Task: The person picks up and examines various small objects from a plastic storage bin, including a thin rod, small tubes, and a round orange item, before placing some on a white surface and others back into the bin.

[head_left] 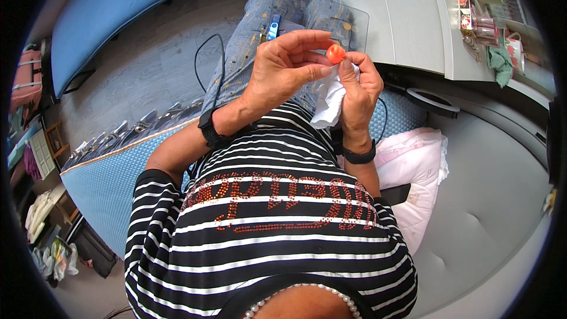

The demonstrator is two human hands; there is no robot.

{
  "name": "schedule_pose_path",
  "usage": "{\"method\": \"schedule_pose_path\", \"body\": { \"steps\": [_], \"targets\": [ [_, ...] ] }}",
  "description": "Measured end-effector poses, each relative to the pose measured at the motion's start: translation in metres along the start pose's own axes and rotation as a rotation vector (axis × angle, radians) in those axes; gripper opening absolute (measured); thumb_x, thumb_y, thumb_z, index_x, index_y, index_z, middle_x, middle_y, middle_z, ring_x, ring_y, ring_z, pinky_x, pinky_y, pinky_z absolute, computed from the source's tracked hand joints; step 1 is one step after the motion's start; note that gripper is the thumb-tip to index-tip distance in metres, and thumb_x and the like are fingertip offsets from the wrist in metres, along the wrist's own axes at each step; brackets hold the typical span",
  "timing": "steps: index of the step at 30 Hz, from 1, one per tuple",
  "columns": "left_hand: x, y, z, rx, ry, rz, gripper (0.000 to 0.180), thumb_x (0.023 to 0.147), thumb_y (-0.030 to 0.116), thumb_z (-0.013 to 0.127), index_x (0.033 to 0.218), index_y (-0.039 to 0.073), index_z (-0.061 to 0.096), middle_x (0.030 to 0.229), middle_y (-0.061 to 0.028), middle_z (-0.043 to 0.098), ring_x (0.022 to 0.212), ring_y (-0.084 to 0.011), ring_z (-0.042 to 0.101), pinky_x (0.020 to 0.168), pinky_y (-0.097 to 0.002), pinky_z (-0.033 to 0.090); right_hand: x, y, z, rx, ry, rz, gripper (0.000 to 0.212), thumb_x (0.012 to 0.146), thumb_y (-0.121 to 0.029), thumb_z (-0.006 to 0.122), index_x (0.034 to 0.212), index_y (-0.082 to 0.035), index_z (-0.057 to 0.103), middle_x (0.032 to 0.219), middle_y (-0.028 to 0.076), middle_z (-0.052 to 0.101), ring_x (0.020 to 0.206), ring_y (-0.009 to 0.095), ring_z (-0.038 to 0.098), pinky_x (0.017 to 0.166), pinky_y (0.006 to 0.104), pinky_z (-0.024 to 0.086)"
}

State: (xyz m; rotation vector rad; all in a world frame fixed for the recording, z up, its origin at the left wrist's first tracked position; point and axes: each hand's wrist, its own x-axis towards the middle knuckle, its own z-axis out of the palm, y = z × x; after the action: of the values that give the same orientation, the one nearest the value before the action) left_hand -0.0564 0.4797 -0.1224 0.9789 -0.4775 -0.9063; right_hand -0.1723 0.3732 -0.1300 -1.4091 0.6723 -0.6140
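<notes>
A small, glossy orange rounded object [335,54] is up in front of me above my lap. My right hand [359,91] pinches its lower right side between thumb and fingers. That same hand grips a crumpled white cloth or tissue [329,101], which hangs down below the orange object. From the left, my left hand [283,65] reaches round it with thumb and fingers apart; whether its fingertips touch the object is hard to tell. Beyond my hands, a clear plastic tray [359,20] rests on my knees. A blue and silver item [274,27] lies at its left side.
A black cable [223,62] loops beside my left leg. To the right stands a white cabinet [378,20] with small goods on top. A pink quilted cloth [407,171] lies at my right. I sit on a blue textured mattress [112,183]; a blue bench [112,23] stands far left.
</notes>
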Motion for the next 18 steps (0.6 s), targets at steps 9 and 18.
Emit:
{"method": "schedule_pose_path", "body": {
  "steps": [9,18],
  "targets": [
    [0.0025,-0.005,-0.0045,0.086,0.0,-0.05,0.038,0.079,-0.001,0.07,0.116,0.0,0.058,0.104,-0.0103,0.065,0.093,-0.0139,0.064,0.085,-0.0261,0.053,-0.0057,-0.0059,0.0004,0.332,-0.141,0.209,0.021,0.096,-0.022,0.053,0.09,-0.002,0.059,0.08,0.001,0.06,0.067,0.005,0.052,0.062,0.0174,0.04],
    [0.0023,-0.0057,-0.0054,0.046,-0.003,-0.049,0.029,0.081,0.005,0.07,0.109,0.001,0.063,0.099,-0.007,0.067,0.091,-0.0122,0.064,0.083,-0.0243,0.053,-0.0062,-0.0038,0.0021,0.323,-0.13,0.205,0.02,0.095,-0.022,0.054,0.089,-0.003,0.058,0.079,0.0,0.059,0.068,0.004,0.051,0.063,0.0181,0.04]
  ]
}}
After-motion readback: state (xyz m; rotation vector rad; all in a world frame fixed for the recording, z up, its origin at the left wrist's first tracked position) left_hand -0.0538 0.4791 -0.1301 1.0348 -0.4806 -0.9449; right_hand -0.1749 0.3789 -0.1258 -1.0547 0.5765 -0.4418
